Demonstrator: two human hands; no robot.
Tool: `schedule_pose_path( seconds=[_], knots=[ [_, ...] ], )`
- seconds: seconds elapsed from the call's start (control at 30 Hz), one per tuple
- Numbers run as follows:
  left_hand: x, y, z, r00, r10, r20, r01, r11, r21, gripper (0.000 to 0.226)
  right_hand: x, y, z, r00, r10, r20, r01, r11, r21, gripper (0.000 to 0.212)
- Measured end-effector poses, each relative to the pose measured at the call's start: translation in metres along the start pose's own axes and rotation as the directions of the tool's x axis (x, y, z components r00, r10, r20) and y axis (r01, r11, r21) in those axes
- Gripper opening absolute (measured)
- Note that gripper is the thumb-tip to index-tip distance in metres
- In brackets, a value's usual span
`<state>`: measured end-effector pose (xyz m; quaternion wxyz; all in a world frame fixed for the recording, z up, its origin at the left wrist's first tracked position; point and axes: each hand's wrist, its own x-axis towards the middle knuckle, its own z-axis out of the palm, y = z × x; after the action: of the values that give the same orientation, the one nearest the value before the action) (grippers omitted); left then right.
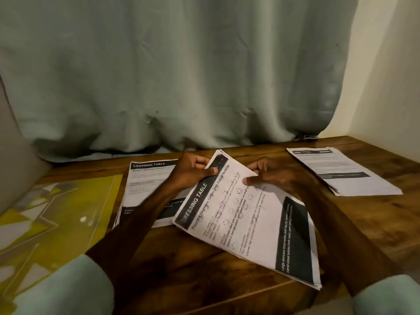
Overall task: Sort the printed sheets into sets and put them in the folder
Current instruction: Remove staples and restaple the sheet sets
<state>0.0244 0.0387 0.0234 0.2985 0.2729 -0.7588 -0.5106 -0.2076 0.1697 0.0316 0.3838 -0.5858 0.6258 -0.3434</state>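
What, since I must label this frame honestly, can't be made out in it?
Head view:
- Blurred: body text of the held stack; its sheet count is unclear too.
- Hidden: lower part of the left pile, behind the forearm of the left hand and the held stack.
- Too small and blurred: print on the right pile.
- Cut off by the left edge: the yellow folder.
- Partly hidden behind the held stack: fingertips of the right hand.

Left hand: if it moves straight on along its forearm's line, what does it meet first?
The left hand grips a corner of the tilted stack of white printed sheets. Beyond that corner, probably the grey-green fabric curtain behind the brown wooden table; depth is unclear.
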Motion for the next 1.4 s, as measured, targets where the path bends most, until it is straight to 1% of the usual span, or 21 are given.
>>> schedule_pose_path(
  seconds=[0.07, 0.1, 0.17, 0.2, 0.27, 0.33, 0.43, 0.5, 0.57, 0.6, 0.63, 0.67, 0.7, 0.73, 0.83, 0.93, 1.07, 1.17, 1.27, 1.3, 1.4],
  knots=[
    [0.003, -0.009, 0.002, 0.998, -0.033, 0.054, 0.031, 0.999, 0.029, 0.023, 0.014, 0.003, 0.01, 0.997, -0.057, -0.053, 0.061, 0.994, 0.09, 0.026],
    [0.004, -0.013, 0.003, 0.996, -0.04, 0.082, 0.037, 0.999, 0.035, 0.024, 0.021, 0.003, 0.016, 0.99, -0.103, -0.099, 0.112, 0.988, 0.101, 0.022],
    [0.006, -0.021, 0.005, 0.993, -0.047, 0.109, 0.044, 0.998, 0.037, 0.023, 0.035, 0.003, 0.027, 0.965, -0.175, -0.196, 0.185, 0.982, 0.035, 0.012],
    [0.007, -0.024, 0.005, 0.994, -0.047, 0.103, 0.043, 0.998, 0.044, 0.021, 0.042, 0.006, 0.031, 0.955, -0.191, -0.225, 0.197, 0.98, 0.002, 0.008],
    [0.012, -0.031, 0.002, 0.999, -0.012, 0.05, 0.007, 0.996, 0.091, 0.022, 0.049, 0.013, 0.038, 0.943, -0.22, -0.249, 0.221, 0.975, -0.026, 0.008],
    [0.017, -0.036, -0.001, 0.998, 0.052, -0.026, -0.048, 0.992, 0.119, 0.026, 0.051, 0.021, 0.041, 0.935, -0.236, -0.266, 0.24, 0.971, -0.015, 0.009],
    [0.024, -0.038, 0.001, 0.985, 0.152, -0.083, -0.145, 0.985, 0.09, 0.022, 0.055, 0.03, 0.044, 0.927, -0.223, -0.301, 0.257, 0.964, 0.076, 0.011],
    [0.025, -0.036, 0.006, 0.962, 0.246, -0.117, -0.22, 0.955, 0.199, 0.023, 0.057, 0.031, 0.046, 0.922, -0.201, -0.332, 0.254, 0.959, 0.124, 0.012],
    [0.023, -0.033, 0.012, 0.925, 0.349, -0.151, -0.267, 0.878, 0.396, 0.028, 0.057, 0.031, 0.047, 0.921, -0.175, -0.348, 0.24, 0.959, 0.153, 0.013],
    [0.021, -0.033, 0.013, 0.899, 0.416, -0.139, -0.287, 0.797, 0.532, 0.029, 0.058, 0.031, 0.049, 0.922, -0.169, -0.348, 0.238, 0.957, 0.166, 0.012],
    [0.019, -0.033, 0.015, 0.876, 0.471, -0.102, -0.293, 0.69, 0.662, 0.03, 0.058, 0.032, 0.049, 0.922, -0.166, -0.35, 0.238, 0.956, 0.174, 0.012],
    [0.018, -0.035, 0.018, 0.862, 0.504, -0.058, -0.298, 0.596, 0.745, 0.03, 0.057, 0.031, 0.05, 0.92, -0.167, -0.354, 0.239, 0.956, 0.172, 0.012],
    [0.018, -0.038, 0.02, 0.86, 0.509, -0.032, -0.291, 0.54, 0.79, 0.031, 0.056, 0.031, 0.051, 0.918, -0.172, -0.357, 0.242, 0.956, 0.164, 0.013],
    [0.018, -0.04, 0.021, 0.869, 0.495, -0.024, -0.275, 0.523, 0.807, 0.033, 0.055, 0.03, 0.052, 0.916, -0.178, -0.359, 0.244, 0.958, 0.149, 0.014],
    [0.02, -0.043, 0.022, 0.883, 0.467, -0.037, -0.251, 0.537, 0.805, 0.036, 0.053, 0.028, 0.053, 0.917, -0.174, -0.358, 0.237, 0.961, 0.141, 0.015],
    [0.019, -0.041, 0.023, 0.882, 0.467, -0.061, -0.229, 0.538, 0.811, 0.031, 0.052, 0.028, 0.052, 0.915, -0.166, -0.369, 0.238, 0.958, 0.159, 0.013],
    [0.018, -0.04, 0.024, 0.894, 0.441, -0.073, -0.201, 0.541, 0.817, 0.03, 0.051, 0.029, 0.053, 0.914, -0.188, -0.359, 0.254, 0.956, 0.147, 0.013],
    [0.016, -0.041, 0.025, 0.887, 0.453, -0.088, -0.213, 0.573, 0.791, 0.028, 0.051, 0.029, 0.053, 0.909, -0.212, -0.36, 0.269, 0.956, 0.117, 0.013],
    [0.015, -0.04, 0.025, 0.888, 0.439, -0.139, -0.205, 0.646, 0.735, 0.023, 0.052, 0.03, 0.053, 0.901, -0.24, -0.363, 0.288, 0.954, 0.086, 0.013],
    [0.015, -0.039, 0.024, 0.89, 0.434, -0.142, -0.204, 0.655, 0.727, 0.021, 0.052, 0.031, 0.053, 0.899, -0.245, -0.362, 0.292, 0.953, 0.08, 0.013],
    [0.014, -0.037, 0.024, 0.885, 0.454, -0.106, -0.235, 0.631, 0.739, 0.015, 0.054, 0.033, 0.053, 0.894, -0.257, -0.367, 0.299, 0.953, 0.06, 0.014]
  ],
)
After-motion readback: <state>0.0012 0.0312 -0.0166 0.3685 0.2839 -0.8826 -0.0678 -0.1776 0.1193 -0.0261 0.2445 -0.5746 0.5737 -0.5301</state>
